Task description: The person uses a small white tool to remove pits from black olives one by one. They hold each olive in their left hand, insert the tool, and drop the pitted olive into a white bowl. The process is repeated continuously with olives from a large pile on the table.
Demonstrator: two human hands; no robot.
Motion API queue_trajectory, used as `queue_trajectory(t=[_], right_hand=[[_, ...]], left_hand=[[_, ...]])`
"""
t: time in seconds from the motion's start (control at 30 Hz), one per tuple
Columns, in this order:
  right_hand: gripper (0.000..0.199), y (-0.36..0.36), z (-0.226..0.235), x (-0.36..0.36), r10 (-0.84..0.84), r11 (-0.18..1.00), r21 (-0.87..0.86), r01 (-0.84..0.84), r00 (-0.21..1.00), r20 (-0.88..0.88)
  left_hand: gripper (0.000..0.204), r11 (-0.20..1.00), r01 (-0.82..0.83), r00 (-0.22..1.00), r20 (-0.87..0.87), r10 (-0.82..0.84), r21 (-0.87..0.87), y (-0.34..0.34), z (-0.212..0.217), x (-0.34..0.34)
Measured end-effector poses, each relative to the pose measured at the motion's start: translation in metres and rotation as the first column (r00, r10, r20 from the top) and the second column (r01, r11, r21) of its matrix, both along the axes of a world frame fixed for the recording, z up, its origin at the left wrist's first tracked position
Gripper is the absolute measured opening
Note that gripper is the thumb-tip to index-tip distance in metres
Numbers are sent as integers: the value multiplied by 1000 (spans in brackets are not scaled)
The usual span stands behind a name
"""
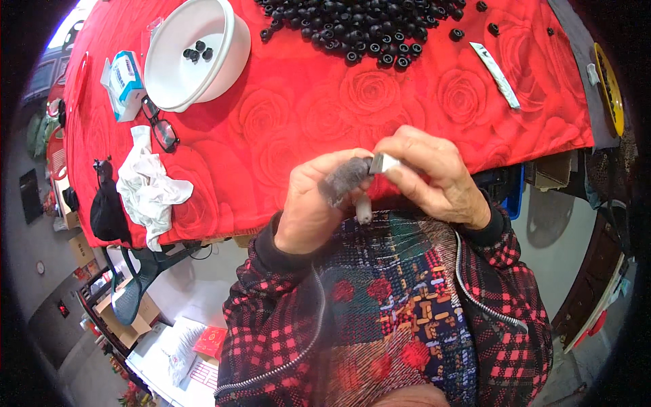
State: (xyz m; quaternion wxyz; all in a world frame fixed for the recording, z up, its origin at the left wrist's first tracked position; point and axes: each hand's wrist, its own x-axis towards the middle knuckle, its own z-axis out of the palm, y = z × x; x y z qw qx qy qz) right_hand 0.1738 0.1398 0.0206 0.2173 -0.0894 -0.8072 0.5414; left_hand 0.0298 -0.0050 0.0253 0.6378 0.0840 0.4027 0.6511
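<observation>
At the near edge of the red tablecloth (291,102), both my hands meet in front of my body. My left hand (305,207) has fuzzy grey coverings (344,182) on its thumb or fingers, and another pale grey fingertip shows below. It is closed around a small black part (368,163), mostly hidden. My right hand (434,173) pinches a small flat metal blade (376,163) with a white wrapping (389,163), its edge against the black part. At the far side lies a big pile of small black round parts (359,27).
A white basin (234,54) with several black parts (198,51) stands far left. Beside it are a blue-and-white box (125,81), eyeglasses (163,132), a white cloth (150,190) and a black cloth item (108,210). A white strip (495,74) lies at the far right.
</observation>
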Motion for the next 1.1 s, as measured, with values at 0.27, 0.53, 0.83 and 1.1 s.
queue_trajectory(t=[0.27,0.53,0.83,1.1], right_hand=[[18,0,1,1,-122,992,14,122,992,-8],[20,1,4,-4,-83,996,-20,84,995,56],[20,1,4,0,-44,999,12,43,999,22],[21,1,1,-1,-80,996,-23,81,997,21]], left_hand=[[33,998,-51,995,-93,46,-44,6,-6,-3],[30,1000,-23,1000,-13,22,-13,1,-4,-1],[28,999,-27,998,-61,25,-30,0,-2,3],[29,1000,-7,999,-48,6,-23,2,-1,2]])
